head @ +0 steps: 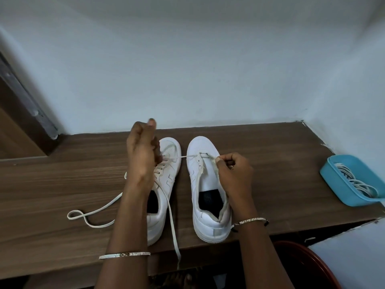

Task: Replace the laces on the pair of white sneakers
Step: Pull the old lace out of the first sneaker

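Pinching the lace (184,156) at the lowest eyelets of the right sneaker (206,205), your right hand (233,170) had thumb and fingertips closed on the flat strip. Your left hand (143,155), fingers curled, gripped the other stretch of that lace above the left sneaker (166,178), so it ran nearly taut across the gap between the shoes. Both sneakers stood side by side on the tabletop (62,180), toes pointing away from you. On the right one only the bottom row looked threaded, and the eyelets above it were bare.

You were likely handling something light, limp and flat. Such a lace twists easily and pushes through nothing unless you hold it close to its stiff tip. The shoe looked light enough to slide under a hard pull, so equal tension from both hands, or a steadying hold on its side wall, seemed wise.

A loose lace end (91,213) lay looped on the tabletop left of the left sneaker. A blue tray (333,178) holding more laces (354,180) sat well apart at the right edge.
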